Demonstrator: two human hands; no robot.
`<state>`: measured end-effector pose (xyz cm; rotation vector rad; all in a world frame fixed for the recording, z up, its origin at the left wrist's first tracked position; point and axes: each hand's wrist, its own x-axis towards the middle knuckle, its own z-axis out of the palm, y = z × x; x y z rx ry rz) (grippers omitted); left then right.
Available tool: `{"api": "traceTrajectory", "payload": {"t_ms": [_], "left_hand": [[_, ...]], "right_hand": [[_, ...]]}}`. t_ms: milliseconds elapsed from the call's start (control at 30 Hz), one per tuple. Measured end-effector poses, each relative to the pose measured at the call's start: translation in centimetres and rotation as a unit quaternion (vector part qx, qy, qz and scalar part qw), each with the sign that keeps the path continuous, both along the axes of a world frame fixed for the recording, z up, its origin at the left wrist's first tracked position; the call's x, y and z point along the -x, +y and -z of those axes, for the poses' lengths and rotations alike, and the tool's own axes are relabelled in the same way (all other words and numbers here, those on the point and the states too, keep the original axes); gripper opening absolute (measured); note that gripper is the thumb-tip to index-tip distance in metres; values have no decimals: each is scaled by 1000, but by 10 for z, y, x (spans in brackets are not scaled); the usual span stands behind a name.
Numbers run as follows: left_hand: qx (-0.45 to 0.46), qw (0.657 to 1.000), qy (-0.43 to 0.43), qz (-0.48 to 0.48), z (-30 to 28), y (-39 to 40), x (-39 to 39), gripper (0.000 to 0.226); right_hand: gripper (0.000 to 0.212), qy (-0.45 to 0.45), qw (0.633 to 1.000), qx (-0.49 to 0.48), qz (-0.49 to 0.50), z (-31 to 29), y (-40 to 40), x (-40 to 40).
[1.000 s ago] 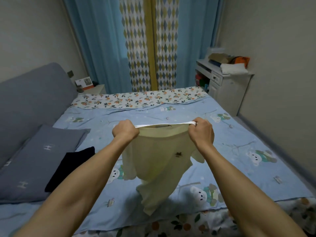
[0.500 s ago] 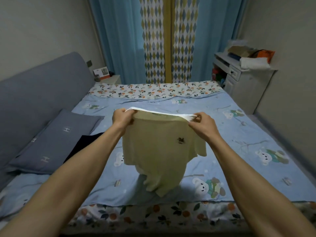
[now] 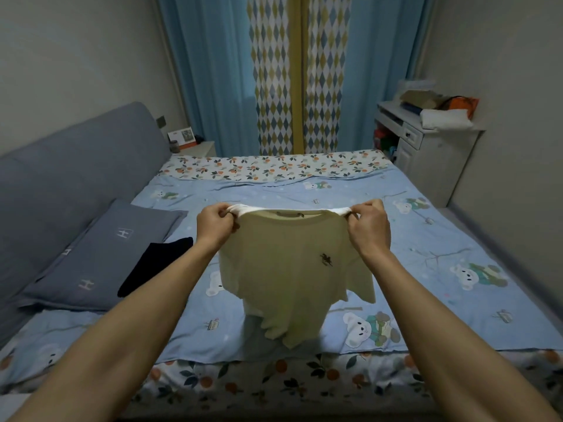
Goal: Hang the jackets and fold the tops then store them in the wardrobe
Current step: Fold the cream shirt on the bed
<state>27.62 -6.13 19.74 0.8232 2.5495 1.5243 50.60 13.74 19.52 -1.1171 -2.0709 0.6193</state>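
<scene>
Forearms stretch out from the bottom corners, both bare. The left hand (image 3: 214, 228) pinches one shoulder of a pale yellow top (image 3: 286, 269), fingers curled round the white edge, and the right hand (image 3: 370, 228) pinches the other shoulder the same way. Between them the neckline is pulled taut and level, and the top hangs down in the air above the bed (image 3: 426, 239), its hem bunched low near the bed's front edge. A small dark emblem sits on the chest. On the blue bear-print cover, left of the top, lies a dark folded garment (image 3: 154, 269), partly over a grey pillow (image 3: 100, 257). Behind the pillow runs a grey padded headboard (image 3: 61, 172). Farther back on the right stands a white cabinet (image 3: 432, 159) with clutter on top, and blue curtains (image 3: 213, 71) hang across the far wall.
</scene>
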Motion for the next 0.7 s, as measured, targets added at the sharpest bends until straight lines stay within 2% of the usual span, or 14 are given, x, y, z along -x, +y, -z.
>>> {"api": "traceTrajectory", "payload": {"t_ms": [67,200,267,333,367,400,500,533,633,700], "left_hand": [[-41,998,-32,-24,-2,-3,-7,20],[57,997,-52,-6,-10,-17,-11,13],[57,998,26,-6,-11,-23,-15,13],[50,991,122,-10,-9,-32,-21,19],[46,989,136,-16,-7,-37,-24,22],[48,992,111,-27,-7,-40,-24,22],[-11,997,-46,-68,-5,-46,-34,22],[-42,995,-49,-81,-6,-49,-40,20],[-181,977,25,-114,-17,-56,-58,21],[-194,973,53,-109,-30,-62,-70,23]], "right_hand": [[24,9,999,-34,-19,-6,-9,-4],[18,-6,1000,-8,-12,-15,-21,-11],[17,29,1000,-3,8,-17,-28,-14],[18,103,994,-33,21,-17,-41,-18],[19,122,992,-42,21,-19,-48,-22],[21,123,992,-35,13,-19,-51,-23],[22,110,994,22,9,-17,-56,-30],[21,125,992,3,15,-17,-63,-34],[16,214,971,-98,34,-24,-81,-48],[12,226,971,-74,42,-29,-84,-56]]}}
